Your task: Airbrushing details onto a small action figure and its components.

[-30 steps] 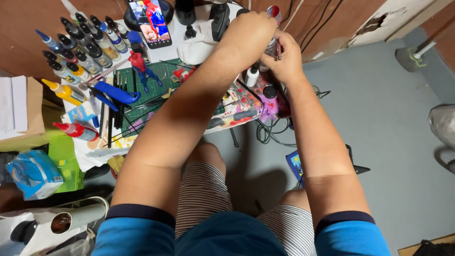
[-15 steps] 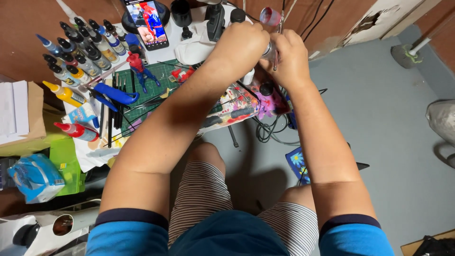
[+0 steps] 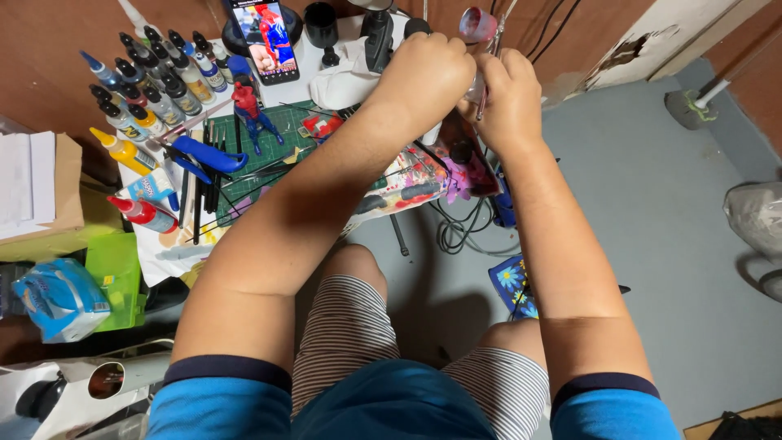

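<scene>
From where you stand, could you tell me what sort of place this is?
Probably a home hobby desk for painting figures: rows of small paint bottles, a green cutting mat bearing a red-and-blue figure, and a phone propped up.

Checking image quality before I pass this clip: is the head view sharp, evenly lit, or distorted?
Head view: sharp on the left hand, right hand and paint bottles; light soft and even, faint shadow on the floor; wide-angle stretch enlarges the forearms near the bottom edge.

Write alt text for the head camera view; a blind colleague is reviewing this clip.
Seen from above, a seated person's left hand and right hand meet around a small pinkish cup over a cluttered hobby table. Paint bottles, a red-and-blue figure on a green cutting mat and a phone lie left.
</scene>
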